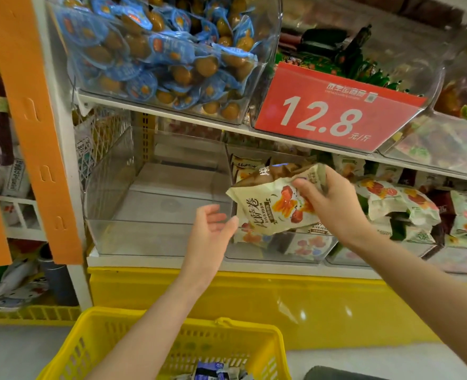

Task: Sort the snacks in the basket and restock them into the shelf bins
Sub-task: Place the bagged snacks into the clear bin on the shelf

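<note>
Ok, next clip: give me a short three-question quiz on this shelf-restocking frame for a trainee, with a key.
1. True or false: the left hand is holding a snack packet.
2. The right hand grips cream packets in front of which bin? A) the empty clear bin B) the middle bin with matching packets C) the upper bin of blue-wrapped snacks
3. Fill in: the red price sign reads ___.
Key: 1 false, its fingers are open and hold nothing; 2 B; 3 12.8.
</note>
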`<state>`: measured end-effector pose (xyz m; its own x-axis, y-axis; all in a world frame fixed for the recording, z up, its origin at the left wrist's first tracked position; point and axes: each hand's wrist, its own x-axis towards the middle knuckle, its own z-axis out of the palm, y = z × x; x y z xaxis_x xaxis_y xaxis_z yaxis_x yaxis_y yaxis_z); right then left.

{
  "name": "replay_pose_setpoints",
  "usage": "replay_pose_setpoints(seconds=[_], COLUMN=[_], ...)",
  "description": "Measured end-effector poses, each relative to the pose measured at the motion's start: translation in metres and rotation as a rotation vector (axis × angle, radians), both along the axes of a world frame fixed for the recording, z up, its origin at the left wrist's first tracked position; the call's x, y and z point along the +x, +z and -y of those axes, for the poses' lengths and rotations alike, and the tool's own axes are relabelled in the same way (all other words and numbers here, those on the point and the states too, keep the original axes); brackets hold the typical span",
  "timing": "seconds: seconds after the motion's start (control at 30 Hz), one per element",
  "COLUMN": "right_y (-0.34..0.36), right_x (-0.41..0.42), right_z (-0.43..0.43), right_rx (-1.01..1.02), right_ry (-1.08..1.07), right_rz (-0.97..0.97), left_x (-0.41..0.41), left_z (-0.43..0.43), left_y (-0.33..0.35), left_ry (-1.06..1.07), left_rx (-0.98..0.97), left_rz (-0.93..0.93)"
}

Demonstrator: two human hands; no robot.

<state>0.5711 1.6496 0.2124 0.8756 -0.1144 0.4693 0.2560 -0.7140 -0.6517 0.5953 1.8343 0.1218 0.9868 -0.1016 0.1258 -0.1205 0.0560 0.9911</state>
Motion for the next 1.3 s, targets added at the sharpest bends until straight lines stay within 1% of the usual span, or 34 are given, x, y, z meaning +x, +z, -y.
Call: replay_pose_setpoints(seconds=[0.03,0.1,0.13,0.17,0.23,0.3,0.33,0.4,0.43,0.53,0.67,0.77,0.83,0.9,0.93,0.97,1.0,1.03,1.1,1.13,1.17,1.23,1.3], right_y=[-0.009,-0.028,-0.038,-0.047,-0.058,-0.061,-0.060,-0.058,-0.055,-0.044,-0.026,-0.011,0.001,0.013,0.017,0.020,0.021,0.021,0.012,0.005,-0.003,-0.017,-0.025], right_x=[-0.005,-0.012,-0.015,-0.017,-0.023,-0.027,-0.028,-0.031,-0.032,-0.035,-0.034,-0.030,-0.024,-0.015,-0.010,-0.005,0.000,0.005,0.014,0.019,0.023,0.033,0.044], right_z=[-0.002,-0.006,-0.007,-0.007,-0.001,0.006,0.009,0.009,0.007,-0.003,-0.008,-0.003,0.002,0.009,0.012,0.015,0.016,0.016,0.013,0.009,0.005,-0.001,0.000], right_rx=[0.108,0.314,0.405,0.454,0.446,0.381,0.286,0.051,0.001,0.011,-0.209,-0.169,-0.129,-0.089,-0.065,-0.043,-0.037,-0.059,-0.156,-0.191,-0.198,-0.152,-0.081], right_ry=[0.004,0.001,0.008,0.026,0.080,0.116,0.123,0.132,0.171,0.305,0.248,0.242,0.220,0.162,0.120,0.077,0.043,0.026,0.036,0.054,0.070,0.076,0.066], right_rz=[-0.027,-0.126,-0.201,-0.287,-0.480,-0.623,-0.643,-0.567,-0.511,-0.435,-0.307,-0.256,-0.164,-0.037,0.020,0.058,0.071,0.060,-0.023,-0.079,-0.125,-0.148,-0.169], left_x=[-0.006,-0.016,-0.019,-0.021,-0.022,-0.021,-0.020,-0.018,-0.017,-0.017,-0.014,-0.010,-0.004,0.005,0.010,0.015,0.020,0.024,0.031,0.033,0.034,0.036,0.037], left_z=[0.004,0.010,0.011,0.011,0.008,0.000,-0.005,-0.010,-0.011,-0.009,-0.008,-0.004,-0.001,-0.003,-0.005,-0.008,-0.010,-0.013,-0.016,-0.017,-0.017,-0.017,-0.017], left_y=[0.002,0.000,-0.001,-0.002,-0.002,-0.001,0.001,0.006,0.011,0.023,0.037,0.047,0.053,0.052,0.049,0.043,0.035,0.025,0.004,-0.005,-0.012,-0.019,-0.022], left_ry=[-0.099,-0.233,-0.240,-0.212,-0.131,-0.085,-0.081,-0.118,-0.148,-0.236,-0.293,-0.298,-0.255,-0.149,-0.084,-0.020,0.034,0.070,0.089,0.087,0.087,0.108,0.131], left_rx=[-0.108,-0.275,-0.324,-0.357,-0.351,-0.230,-0.147,0.024,0.097,0.236,0.423,0.452,0.396,0.298,0.282,0.318,0.419,0.575,0.925,1.058,1.148,1.218,1.216], left_rz=[-0.078,-0.162,-0.181,-0.191,-0.187,-0.119,-0.065,0.059,0.110,0.201,0.327,0.402,0.452,0.485,0.486,0.477,0.456,0.426,0.375,0.388,0.431,0.517,0.548])
